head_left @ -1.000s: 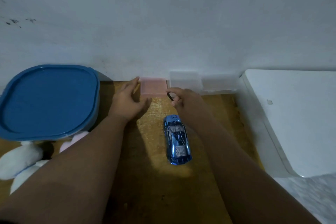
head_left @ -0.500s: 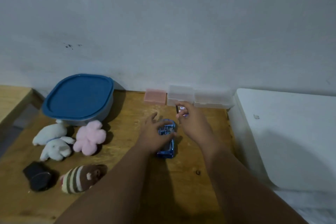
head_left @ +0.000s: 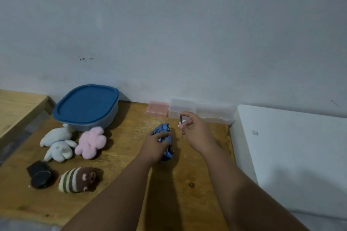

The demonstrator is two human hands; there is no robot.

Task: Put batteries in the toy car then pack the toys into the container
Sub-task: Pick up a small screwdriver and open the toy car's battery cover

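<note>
blue toy car point(head_left: 166, 140) lies on the wooden table point(head_left: 187, 202), gripped from above by the left hand point(head_left: 155, 146), fingers curled over its roof. just to the right of that grip, the right hand point(head_left: 195, 133) pinches a thin small screwdriver point(head_left: 181, 124) upright between fingertips. no batteries are visible, so the battery step seems only beginning. well left of the grip, five soft toys, including a pink plush point(head_left: 91, 141) and a striped plush point(head_left: 77, 179), lie unpacked beside the container point(head_left: 87, 107), its blue lid on.
</note>
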